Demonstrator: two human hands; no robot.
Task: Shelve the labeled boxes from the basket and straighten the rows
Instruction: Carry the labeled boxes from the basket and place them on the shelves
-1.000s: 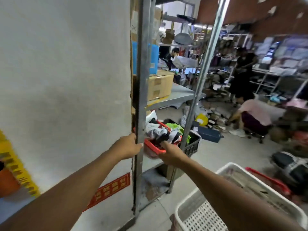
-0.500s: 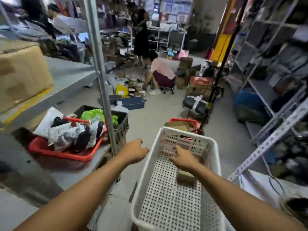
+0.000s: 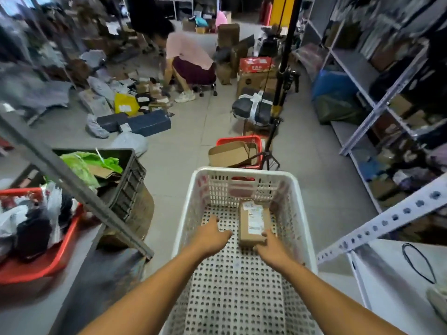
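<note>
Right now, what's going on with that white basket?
A person is reaching both hands into the white basket. The right hand is at the near end of the one labeled box lying on the basket floor, apparently taking hold. The left hand hovers beside the box, holding nothing. Nothing is lifted yet.

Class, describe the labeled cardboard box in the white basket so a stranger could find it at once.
Find the white perforated basket in the aisle, bottom centre. On its floor, toward the far right, lies one small brown cardboard box, with the right hand at its near end. It is the only box there, with white printed labels on top.
</note>
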